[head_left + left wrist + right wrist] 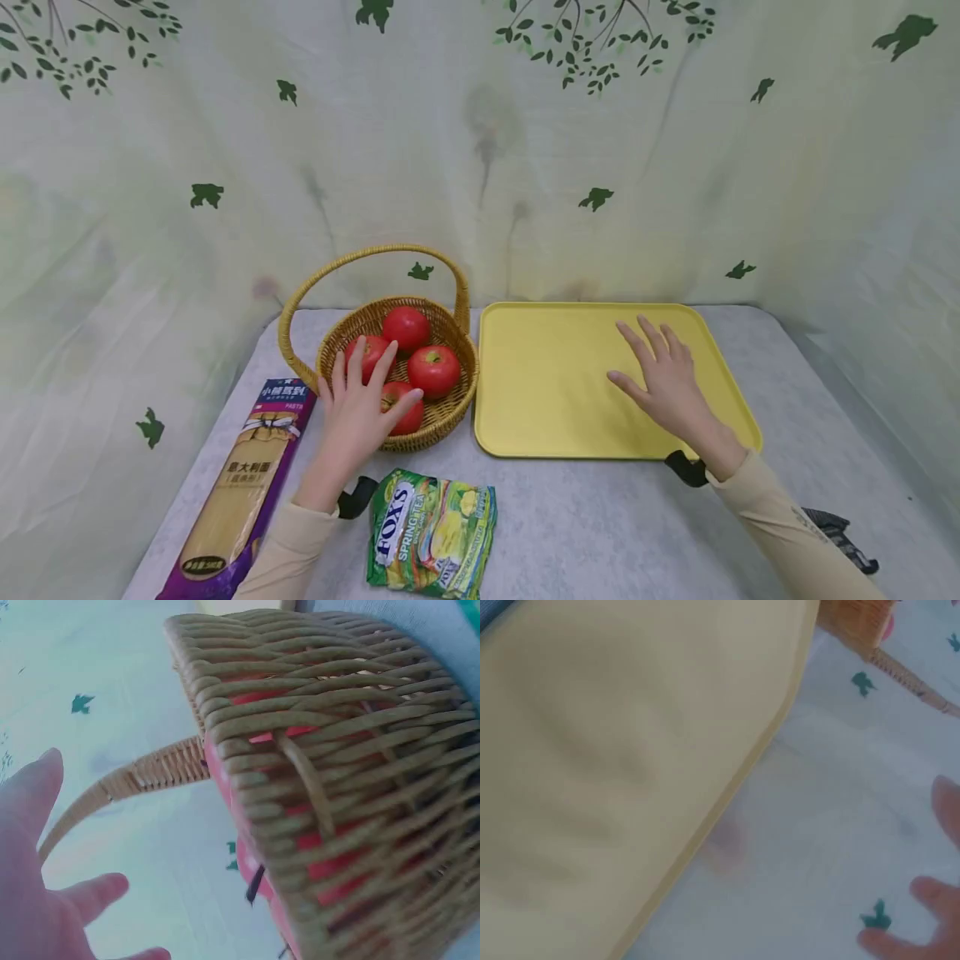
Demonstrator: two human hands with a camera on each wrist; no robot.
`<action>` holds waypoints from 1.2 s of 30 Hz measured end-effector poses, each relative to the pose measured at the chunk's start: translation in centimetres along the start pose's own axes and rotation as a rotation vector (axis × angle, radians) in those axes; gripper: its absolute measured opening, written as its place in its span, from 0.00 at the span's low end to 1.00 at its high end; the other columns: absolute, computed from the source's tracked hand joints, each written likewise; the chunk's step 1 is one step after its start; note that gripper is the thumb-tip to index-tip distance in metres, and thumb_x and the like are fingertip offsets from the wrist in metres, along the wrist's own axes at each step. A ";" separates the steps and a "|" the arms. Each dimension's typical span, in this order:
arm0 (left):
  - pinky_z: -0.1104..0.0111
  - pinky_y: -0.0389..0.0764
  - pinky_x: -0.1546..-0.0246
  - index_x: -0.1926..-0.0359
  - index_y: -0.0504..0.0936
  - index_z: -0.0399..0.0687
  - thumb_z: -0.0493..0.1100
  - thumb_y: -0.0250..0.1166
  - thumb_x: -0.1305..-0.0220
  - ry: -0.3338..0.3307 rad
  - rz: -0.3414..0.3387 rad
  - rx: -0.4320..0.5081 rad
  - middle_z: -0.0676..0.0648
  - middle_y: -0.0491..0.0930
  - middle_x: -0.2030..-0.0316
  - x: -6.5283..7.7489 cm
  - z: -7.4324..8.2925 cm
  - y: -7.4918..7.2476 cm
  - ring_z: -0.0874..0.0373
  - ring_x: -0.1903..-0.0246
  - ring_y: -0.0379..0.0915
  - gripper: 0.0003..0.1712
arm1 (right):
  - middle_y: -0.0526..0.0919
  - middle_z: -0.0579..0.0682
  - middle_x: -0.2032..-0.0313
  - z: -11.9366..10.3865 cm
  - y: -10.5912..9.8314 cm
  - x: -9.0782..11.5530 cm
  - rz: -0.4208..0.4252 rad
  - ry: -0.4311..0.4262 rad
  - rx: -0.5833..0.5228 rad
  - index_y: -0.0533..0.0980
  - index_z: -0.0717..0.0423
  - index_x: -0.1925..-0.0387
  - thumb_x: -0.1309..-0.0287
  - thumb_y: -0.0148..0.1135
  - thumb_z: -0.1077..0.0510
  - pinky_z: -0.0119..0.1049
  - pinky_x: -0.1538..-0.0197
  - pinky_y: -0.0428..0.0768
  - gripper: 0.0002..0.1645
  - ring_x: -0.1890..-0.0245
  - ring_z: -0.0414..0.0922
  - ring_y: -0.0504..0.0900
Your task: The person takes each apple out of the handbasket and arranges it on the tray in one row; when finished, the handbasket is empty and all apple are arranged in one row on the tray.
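Loosely spread, both hands (356, 421) (670, 396) are empty, the left partly hiding perhaps two apples (405, 422) in the basket (432, 433)

The head view looks forward and down; both wrist views, closer in, share the basket (322, 718).

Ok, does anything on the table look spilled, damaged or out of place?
I see nothing spilled or damaged; the red apples sit inside the basket. One oddity: a dark patterned item beside the right sleeve, unlike the groceries. It's partly hidden, so I can't tell what it is.
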State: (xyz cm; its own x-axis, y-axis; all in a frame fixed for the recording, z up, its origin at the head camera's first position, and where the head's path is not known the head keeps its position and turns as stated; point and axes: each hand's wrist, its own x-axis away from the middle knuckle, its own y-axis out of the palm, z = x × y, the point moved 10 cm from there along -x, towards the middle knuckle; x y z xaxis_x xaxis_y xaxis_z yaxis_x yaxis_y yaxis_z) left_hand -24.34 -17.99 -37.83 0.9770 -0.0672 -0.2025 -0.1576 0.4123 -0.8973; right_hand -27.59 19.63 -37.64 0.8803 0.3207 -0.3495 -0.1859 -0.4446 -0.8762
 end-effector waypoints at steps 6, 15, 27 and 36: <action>0.34 0.52 0.40 0.26 0.56 0.53 0.59 0.61 0.36 0.003 0.044 0.135 0.37 0.43 0.28 2.2 -0.8 -1.3 0.32 0.32 0.40 0.43 | 0.56 0.61 0.31 -4.5 1.2 -1.6 0.010 -0.170 -0.188 0.55 0.52 0.28 0.39 0.64 0.52 0.62 0.39 0.60 0.43 0.35 0.62 0.57; 0.33 0.57 0.44 0.30 0.63 0.48 0.47 0.62 0.34 -0.068 0.101 0.452 0.38 0.51 0.31 5.1 -4.0 -1.0 0.36 0.33 0.47 0.34 | 0.65 0.51 0.35 -12.2 5.7 -4.0 -0.152 -0.317 -0.472 0.57 0.52 0.28 0.37 0.62 0.52 0.50 0.43 0.71 0.40 0.43 0.49 0.70; 0.47 0.69 0.43 0.30 0.61 0.45 0.45 0.61 0.32 -0.250 0.101 0.694 0.35 0.44 0.33 6.6 -8.1 2.6 0.38 0.36 0.48 0.34 | 0.72 0.59 0.42 -19.9 11.2 -6.7 -0.412 -0.399 -0.779 0.60 0.58 0.31 0.36 0.61 0.56 0.39 0.53 0.80 0.36 0.57 0.47 0.80; 0.37 0.60 0.42 0.25 0.46 0.51 0.47 0.56 0.29 -0.298 -0.018 0.823 0.36 0.37 0.28 5.6 -9.6 4.6 0.31 0.34 0.46 0.39 | 0.68 0.56 0.37 -22.3 15.0 -8.2 -0.595 -0.331 -0.773 0.59 0.51 0.29 0.37 0.62 0.55 0.31 0.58 0.80 0.37 0.63 0.43 0.81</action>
State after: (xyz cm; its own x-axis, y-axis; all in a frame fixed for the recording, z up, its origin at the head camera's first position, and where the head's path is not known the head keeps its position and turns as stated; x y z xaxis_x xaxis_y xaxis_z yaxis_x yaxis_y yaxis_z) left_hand -20.98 -25.18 -46.86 0.9933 0.1132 0.0232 -0.1006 0.9461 -0.3079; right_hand -27.85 -8.26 -40.55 0.5517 0.8274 -0.1054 0.6754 -0.5173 -0.5256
